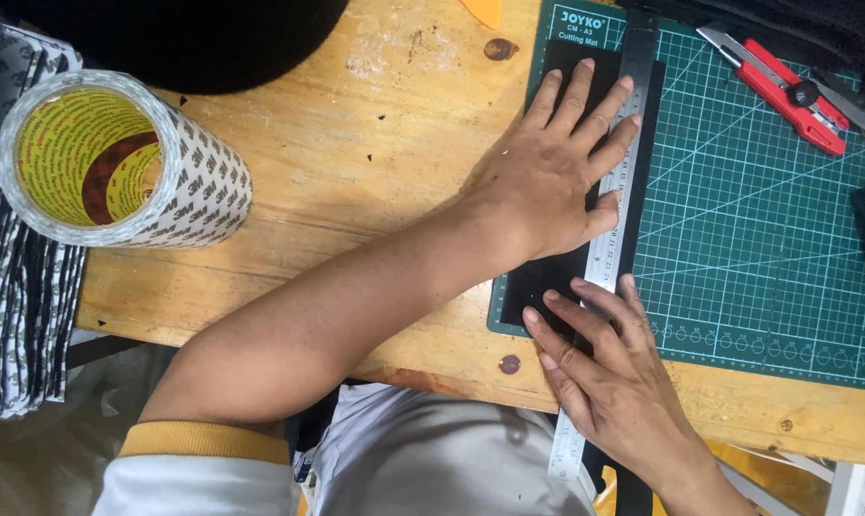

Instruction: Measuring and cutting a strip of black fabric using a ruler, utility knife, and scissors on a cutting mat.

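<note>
On the green cutting mat [757, 239], a black strip of material [547, 277] lies along the left edge under a steel ruler [616, 220]. The left hand [556, 172] presses flat with fingers spread, and the right hand [614, 382] rests fingertips on the ruler's near end, pinching nothing. This looks like the aligning step, and steady pressure matters; the red utility knife [781, 91] lies well apart.

even, fairly bright indoor light falls from above on the wooden bench [356, 162]. soft shadows sit under the forearm and hands. the picture is sharp mid-frame, with a mild sheen on the metal ruler [623, 153]; the top-left corner is dark.
</note>
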